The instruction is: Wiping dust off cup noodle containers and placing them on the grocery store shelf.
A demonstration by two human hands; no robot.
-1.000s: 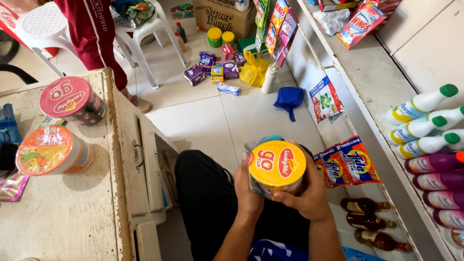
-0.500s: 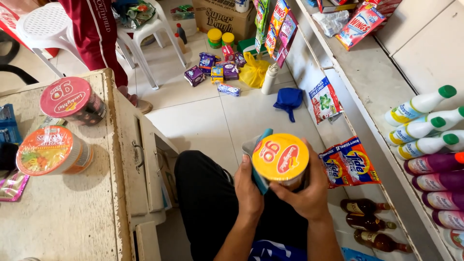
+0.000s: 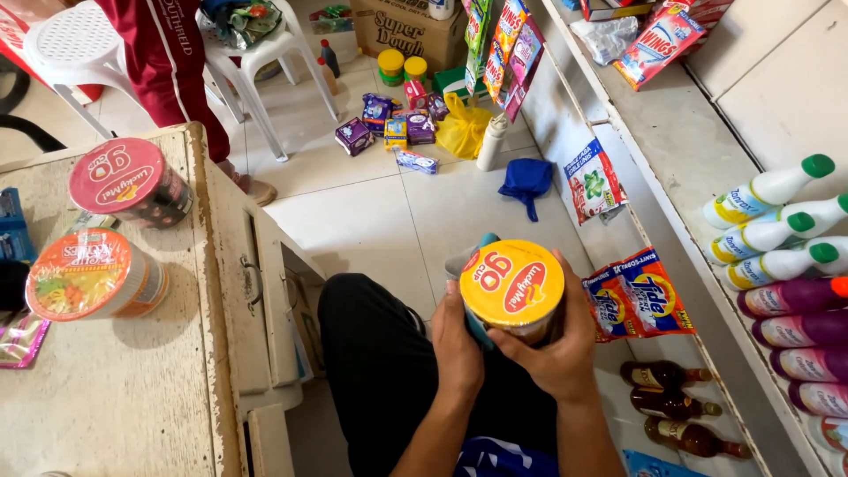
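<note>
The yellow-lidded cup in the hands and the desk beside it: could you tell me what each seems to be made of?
Yellow-lidded cup: glossy printed foil or paper lid; the wall is mostly hidden by the left hand and right hand.
Desk: apparently painted wood, matte cream, with paint chipped along the edges.

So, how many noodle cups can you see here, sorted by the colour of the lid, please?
Yellow-lid cup, held between the left hand and the right hand: 1
Red-lid cup, on the table: 1
Orange-lid cup, on the table: 1
Total: 3
</note>
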